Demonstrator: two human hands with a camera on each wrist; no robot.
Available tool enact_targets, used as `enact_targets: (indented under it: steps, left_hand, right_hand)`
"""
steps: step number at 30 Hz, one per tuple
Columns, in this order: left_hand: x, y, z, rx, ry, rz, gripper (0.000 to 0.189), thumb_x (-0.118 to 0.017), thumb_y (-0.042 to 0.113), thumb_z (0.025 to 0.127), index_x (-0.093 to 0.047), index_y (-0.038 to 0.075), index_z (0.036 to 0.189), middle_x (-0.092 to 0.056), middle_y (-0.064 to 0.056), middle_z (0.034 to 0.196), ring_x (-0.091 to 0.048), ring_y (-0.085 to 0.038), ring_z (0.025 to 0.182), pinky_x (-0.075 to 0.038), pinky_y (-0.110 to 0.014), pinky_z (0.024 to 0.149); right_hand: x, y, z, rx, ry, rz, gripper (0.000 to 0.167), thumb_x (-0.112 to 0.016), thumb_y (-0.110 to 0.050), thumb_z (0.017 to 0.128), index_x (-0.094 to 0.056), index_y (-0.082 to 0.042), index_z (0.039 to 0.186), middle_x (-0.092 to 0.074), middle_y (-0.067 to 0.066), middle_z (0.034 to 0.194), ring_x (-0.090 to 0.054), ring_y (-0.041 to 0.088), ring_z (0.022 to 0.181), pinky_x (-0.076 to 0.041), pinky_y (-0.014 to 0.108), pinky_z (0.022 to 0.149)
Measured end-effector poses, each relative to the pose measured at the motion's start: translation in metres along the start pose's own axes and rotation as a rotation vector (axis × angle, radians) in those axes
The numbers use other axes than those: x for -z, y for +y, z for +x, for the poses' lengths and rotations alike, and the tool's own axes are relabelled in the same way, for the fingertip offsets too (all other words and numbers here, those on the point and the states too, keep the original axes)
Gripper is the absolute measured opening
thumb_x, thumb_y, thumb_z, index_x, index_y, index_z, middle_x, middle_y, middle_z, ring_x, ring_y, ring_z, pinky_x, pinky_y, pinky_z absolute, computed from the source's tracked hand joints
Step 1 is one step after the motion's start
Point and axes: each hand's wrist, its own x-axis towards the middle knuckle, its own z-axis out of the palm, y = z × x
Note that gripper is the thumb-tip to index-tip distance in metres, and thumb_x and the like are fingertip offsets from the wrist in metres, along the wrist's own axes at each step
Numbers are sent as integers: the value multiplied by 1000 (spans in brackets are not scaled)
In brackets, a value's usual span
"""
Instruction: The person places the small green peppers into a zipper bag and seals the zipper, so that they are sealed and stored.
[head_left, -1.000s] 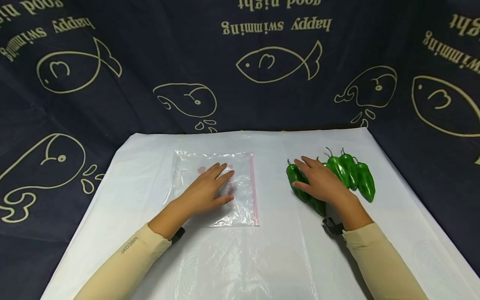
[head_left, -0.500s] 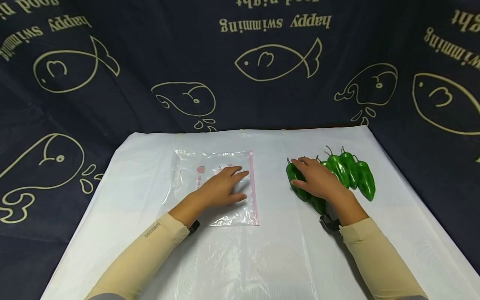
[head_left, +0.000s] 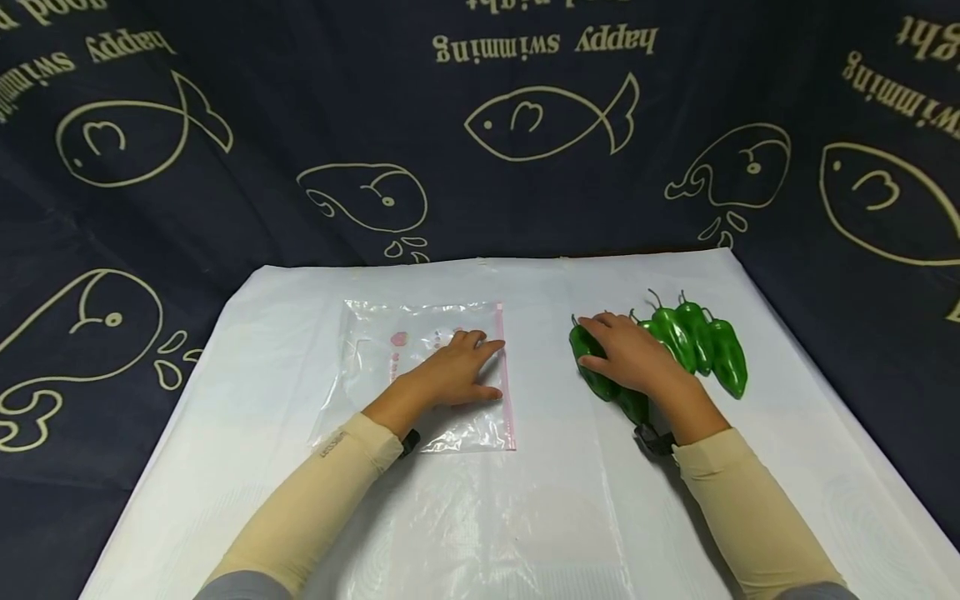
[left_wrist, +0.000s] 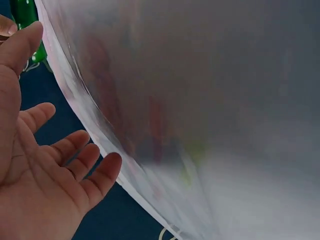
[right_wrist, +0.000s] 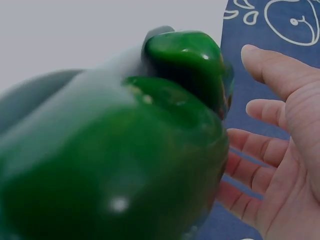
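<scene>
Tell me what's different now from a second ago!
The left hand moved right across the clear bag, to its pink edge. I can't see anything grabbed or let go. The right hand stayed over the green peppers; bag and peppers stayed put.

Found smooth, high-gloss skin on the green peppers (head_left: 729, 358). Noted clear, shiny, wrinkled plastic in the bag (head_left: 408, 354), pink plastic in its edge strip (head_left: 508, 412). Recorded slight sheen on the smooth white table covering (head_left: 555, 500), matt cloth in the dark backdrop (head_left: 570, 221), dull fabric in the beige sleeves (head_left: 315, 500).
</scene>
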Motion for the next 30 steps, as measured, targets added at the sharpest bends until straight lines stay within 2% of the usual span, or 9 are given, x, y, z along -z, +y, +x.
enact_targets:
  steps: [6, 10, 18, 23, 30]
  left_hand:
    - [-1, 2, 5, 48, -31, -21, 86, -70, 54, 87, -29, 22, 156, -29, -17, 156, -26, -44, 142, -35, -58, 106]
    - [3, 6, 7, 70, -46, -16, 86, -70, 54, 87, -29, 23, 156, -30, -17, 155, -30, -44, 140, -35, -57, 107]
    - [9, 11, 16, 68, -80, 34, 84, -73, 52, 85, -36, 21, 154, -49, -14, 141, -47, -35, 126, -40, -47, 104]
    - [11, 12, 20, 73, -90, 69, 79, -74, 54, 83, -43, 24, 150, -51, -12, 138, -48, -34, 122, -42, -47, 100]
    - [10, 10, 22, 66, -87, 72, 72, -77, 53, 80, -53, 26, 143, -54, -9, 131, -50, -30, 116, -45, -45, 96]
  right_hand:
    - [-1, -6, 3, -7, -1, 11, 68, -71, -32, 93, -43, -3, 148, -49, 25, 140, -47, 45, 127, -40, 58, 100]
    - [-2, -6, 5, -16, -9, 21, 68, -71, -31, 93, -43, -2, 148, -48, 26, 141, -45, 45, 128, -39, 58, 102]
    - [-2, -6, 9, -18, -15, 18, 67, -71, -29, 94, -43, 0, 147, -48, 28, 140, -45, 48, 127, -39, 59, 101]
    - [-2, -6, 10, -19, -23, 21, 66, -70, -29, 94, -43, 0, 147, -49, 28, 139, -47, 48, 126, -39, 59, 101]
    - [-2, -6, 11, -35, -39, 31, 66, -70, -27, 94, -42, 0, 147, -48, 28, 140, -47, 48, 126, -40, 58, 101]
